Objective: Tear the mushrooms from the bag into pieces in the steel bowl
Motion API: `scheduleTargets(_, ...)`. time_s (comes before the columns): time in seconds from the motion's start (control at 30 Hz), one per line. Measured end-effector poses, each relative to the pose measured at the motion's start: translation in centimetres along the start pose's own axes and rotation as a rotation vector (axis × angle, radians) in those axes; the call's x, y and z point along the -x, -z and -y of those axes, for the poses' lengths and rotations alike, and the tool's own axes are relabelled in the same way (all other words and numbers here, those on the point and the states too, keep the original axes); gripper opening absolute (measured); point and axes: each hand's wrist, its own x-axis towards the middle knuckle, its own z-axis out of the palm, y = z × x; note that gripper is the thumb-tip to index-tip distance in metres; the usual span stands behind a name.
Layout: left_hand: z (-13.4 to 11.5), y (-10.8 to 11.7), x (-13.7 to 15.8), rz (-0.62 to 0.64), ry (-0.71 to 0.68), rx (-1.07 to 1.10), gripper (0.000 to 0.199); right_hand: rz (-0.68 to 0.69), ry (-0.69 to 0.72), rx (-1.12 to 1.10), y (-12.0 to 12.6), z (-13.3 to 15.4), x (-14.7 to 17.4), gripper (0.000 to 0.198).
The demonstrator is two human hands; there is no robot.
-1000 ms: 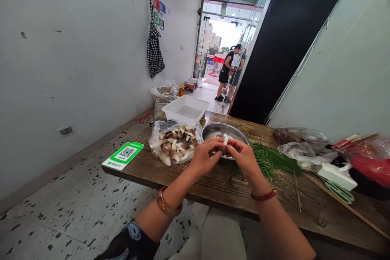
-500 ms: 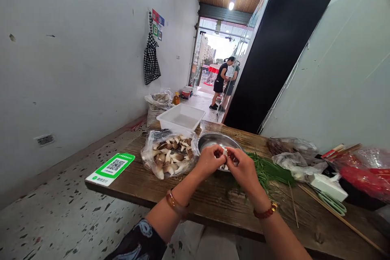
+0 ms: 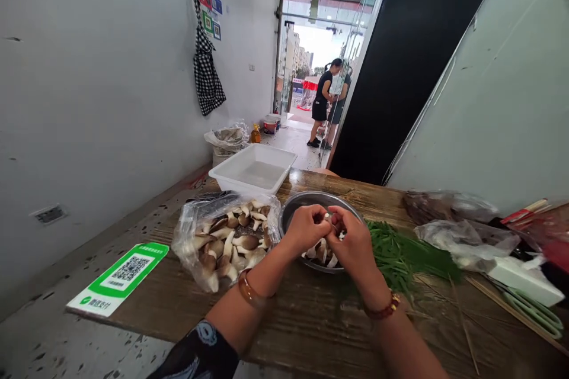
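Note:
Both hands meet above a round metal bowl [image 3: 284,218], fingertips pinched together on a small pale piece of mushroom [image 3: 328,217]. My left hand [image 3: 304,230] grips it from the left, and my right hand [image 3: 351,237] closes on it from the other side. The piece is mostly covered by the fingers. Several mushroom pieces [image 3: 320,250] lie in the bowl under the hands. Left of the bowl, a clear plastic bag [image 3: 189,237] lies open, full of brown-capped mushrooms [image 3: 245,241] with thick white stems.
A white plastic tub [image 3: 253,173] stands behind the bag. Green leafy stalks [image 3: 393,251] lie right of the bowl. Farther right are crumpled plastic bags [image 3: 466,240], green-handled scissors [image 3: 536,314] and thin sticks [image 3: 464,328]. A QR-code sign [image 3: 122,275] lies at the left corner. A person [image 3: 322,100] stands by the doorway.
The view has tipped down and come closer to the table. Both hands stay together over the bowl, still pinching the pale piece, and more mushroom pieces show in the bowl.

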Motion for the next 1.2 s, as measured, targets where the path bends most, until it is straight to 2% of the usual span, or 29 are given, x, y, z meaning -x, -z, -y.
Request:
scheduleTargets(0.2,0.6,-0.5,0.1,-0.026,0.040,0.023,0.010,0.007,-0.021,-0.081,-0.5,-0.4,0.0,0.031)
scheduleTargets(0.43,0.8,-0.7,0.4,0.035,0.068,0.052,0.010,0.102,-0.280,-0.354,0.4,-0.7,0.0,0.029)
scheduleTargets(0.83,0.6,-0.4,0.5,0.118,0.081,0.079,0.007,0.222,-0.411,-0.653,1.2,-0.7,-0.2,0.024)
scheduleTargets(1.03,0.4,0.1,0.6,0.181,0.086,0.134,0.009,0.253,-0.403,-0.697,1.2,-0.7,-0.1,0.023)
scheduleTargets(1.2,0.9,0.0,0.5,0.135,0.069,0.094,0.007,0.232,-0.326,-0.562,1.5,-0.6,0.1,0.028)
